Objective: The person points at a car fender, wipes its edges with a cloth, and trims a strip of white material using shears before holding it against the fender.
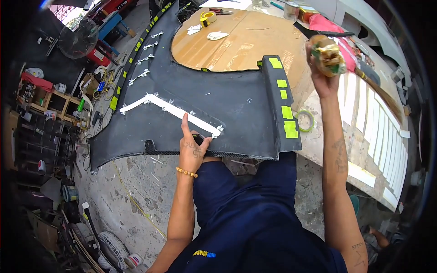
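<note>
My right hand [327,84] is raised at the upper right, its fingers wrapped around a filled bread roll [328,59] with greens showing. My left hand [193,144] is over the near edge of a large black panel [182,86]. Its index finger is stretched out to a white strip [175,110] on the panel; whether it touches cannot be seen. The other fingers curl around a small black object [198,139], mostly hidden. Lumpy white bits run along the bent strip, and short white pieces [145,59] sit farther up.
Yellow-green tape patches [286,112] line the panel's right flange. A tape roll [305,120] and white strips [373,120] lie on the right-hand table, with a broom [380,93]. Yellow tape [208,17] rests on the cardboard [246,36]. A fan [78,38] stands at left.
</note>
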The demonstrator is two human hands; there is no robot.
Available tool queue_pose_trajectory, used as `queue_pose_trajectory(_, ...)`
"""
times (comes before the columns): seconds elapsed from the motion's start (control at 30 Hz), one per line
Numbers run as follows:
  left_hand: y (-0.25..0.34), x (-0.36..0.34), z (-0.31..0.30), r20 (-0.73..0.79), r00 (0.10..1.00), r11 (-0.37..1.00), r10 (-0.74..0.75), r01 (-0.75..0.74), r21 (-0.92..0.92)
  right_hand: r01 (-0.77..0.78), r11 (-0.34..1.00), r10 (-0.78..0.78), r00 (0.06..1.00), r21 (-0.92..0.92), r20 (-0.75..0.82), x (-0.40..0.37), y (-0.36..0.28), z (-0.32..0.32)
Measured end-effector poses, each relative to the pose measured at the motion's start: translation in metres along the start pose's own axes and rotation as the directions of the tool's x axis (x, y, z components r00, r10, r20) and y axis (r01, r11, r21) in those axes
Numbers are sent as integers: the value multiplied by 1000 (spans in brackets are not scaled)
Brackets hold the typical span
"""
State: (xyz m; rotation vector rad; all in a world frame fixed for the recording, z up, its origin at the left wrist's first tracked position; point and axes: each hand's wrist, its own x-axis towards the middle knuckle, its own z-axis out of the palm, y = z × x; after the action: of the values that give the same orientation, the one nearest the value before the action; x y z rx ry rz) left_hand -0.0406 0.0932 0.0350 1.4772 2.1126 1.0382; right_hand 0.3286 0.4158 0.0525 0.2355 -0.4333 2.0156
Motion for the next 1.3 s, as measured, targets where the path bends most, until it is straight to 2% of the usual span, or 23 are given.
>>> queue_pose_trajectory(0.07,0,0,0,-7,1000,1000,18,-18,-11,-20,992,18,1000,125,15,-21,-1,17)
queue_pose_trajectory(0.2,7,2,-2,5,1000,1000,-21,21,-19,67,943,17,968,325,-249,-48,-24,12)
queue_pose_trajectory(0.3,9,1,-2,8,1000,1000,-24,24,-21,120,909,15,948,400,-318,-60,-30,0)
queue_pose_trajectory(0.33,9,1,-1,5,1000,1000,-14,14,-22,99,916,21,956,389,-293,-59,-31,-7)
queue_pose_trajectory(0.43,9,1,-1,-16,1000,1000,13,-13,-11,66,965,26,937,252,-348,-60,-33,-11)
queue_pose_trajectory(0.53,11,1,0,-26,1000,999,9,-10,-32,41,997,-13,918,61,-397,-70,-44,-13)
queue_pose_trajectory(0.67,9,0,2,-29,999,998,24,-25,-49,27,994,15,930,109,-368,-83,-58,7)
queue_pose_trajectory(0.77,5,-1,1,-16,999,998,43,-44,-43,74,954,29,941,289,-337,-86,-53,33)
queue_pose_trajectory(0.9,6,1,1,-23,999,998,42,-43,-49,133,976,-87,963,169,-256,-91,-55,39)
queue_pose_trajectory(1.0,3,1,1,-37,996,996,85,-86,-19,113,959,-31,953,260,-300,-85,-58,40)
queue_pose_trajectory(1.07,5,-2,1,-38,997,997,69,-71,-38,31,977,18,974,210,-227,-83,-57,33)
queue_pose_trajectory(1.2,6,0,-1,-30,998,997,49,-50,-52,-9,990,62,927,143,-371,-63,-79,-20)
queue_pose_trajectory(1.27,1,0,1,-39,996,996,76,-78,-53,-30,982,-82,827,-189,-556,-54,-72,-29)
queue_pose_trajectory(1.3,1,0,0,-28,997,996,67,-69,-60,-176,983,124,859,-59,-496,-47,-82,-38)
